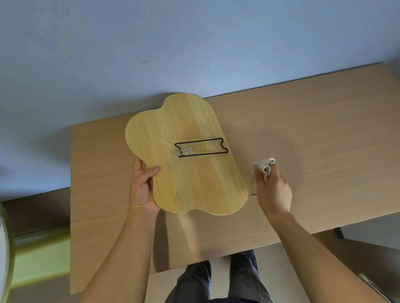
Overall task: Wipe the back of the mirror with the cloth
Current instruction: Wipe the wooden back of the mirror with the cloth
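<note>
Wooden table (pixel 310 133) against a blue wall (pixel 153 34) carries the mirror (pixel 185 155), back up (black wire stand (pixel 201 148) folded flat). Left hand (pixel 143 185) grips its near-left edge; right hand (pixel 274 191), beside the mirror, is closed around the cloth (pixel 263 169).

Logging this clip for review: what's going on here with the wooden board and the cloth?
A person stands at a wooden table. The left hand grips the edge of a cloud-shaped mirror, turned so its wooden back with the black wire stand faces up. The right hand holds a bunched beige cloth just beside the mirror, not touching it. No wiping contact is visible at this moment.
</note>
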The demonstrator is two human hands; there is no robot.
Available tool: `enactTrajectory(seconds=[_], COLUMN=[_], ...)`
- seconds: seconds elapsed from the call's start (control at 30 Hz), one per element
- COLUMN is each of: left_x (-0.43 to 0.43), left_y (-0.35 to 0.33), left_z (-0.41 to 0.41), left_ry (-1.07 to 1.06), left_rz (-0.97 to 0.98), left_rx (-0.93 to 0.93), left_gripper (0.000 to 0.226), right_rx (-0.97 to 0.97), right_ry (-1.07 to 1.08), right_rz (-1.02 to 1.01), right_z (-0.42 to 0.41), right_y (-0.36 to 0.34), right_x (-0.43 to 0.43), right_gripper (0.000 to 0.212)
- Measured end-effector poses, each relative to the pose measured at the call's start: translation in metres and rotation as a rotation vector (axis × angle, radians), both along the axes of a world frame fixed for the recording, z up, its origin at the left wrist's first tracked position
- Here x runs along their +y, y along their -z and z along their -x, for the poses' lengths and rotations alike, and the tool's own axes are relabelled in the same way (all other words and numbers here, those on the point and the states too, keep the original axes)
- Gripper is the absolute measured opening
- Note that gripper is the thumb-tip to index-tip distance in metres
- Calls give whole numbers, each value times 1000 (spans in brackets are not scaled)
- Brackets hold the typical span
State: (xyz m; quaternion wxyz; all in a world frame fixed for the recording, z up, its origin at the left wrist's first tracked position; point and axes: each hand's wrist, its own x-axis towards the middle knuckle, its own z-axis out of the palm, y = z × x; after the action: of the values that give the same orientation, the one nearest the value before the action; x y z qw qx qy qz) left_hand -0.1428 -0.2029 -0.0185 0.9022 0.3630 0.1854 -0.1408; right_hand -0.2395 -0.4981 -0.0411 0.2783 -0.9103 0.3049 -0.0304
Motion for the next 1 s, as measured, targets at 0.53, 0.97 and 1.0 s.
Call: enactTrajectory(seconds=[0.53, 0.97, 1.0], left_x=[0, 4, 4], left_y=[-2, -2, -1], left_z=[-4, -4, -4], left_ry=[-142, -81, -75], left_rz=[90, 195, 217], left_rx=[59, 128, 127], left_gripper=[40, 61, 62], right_rx=[53, -202, -204], right_ry=[-114, -626, -711], right_rz=[-207, -117, -69], right_z=[-47, -108, -115], right_y=[13, -84, -87], right_x=[50, 165, 182], right_gripper=[28, 41, 39])
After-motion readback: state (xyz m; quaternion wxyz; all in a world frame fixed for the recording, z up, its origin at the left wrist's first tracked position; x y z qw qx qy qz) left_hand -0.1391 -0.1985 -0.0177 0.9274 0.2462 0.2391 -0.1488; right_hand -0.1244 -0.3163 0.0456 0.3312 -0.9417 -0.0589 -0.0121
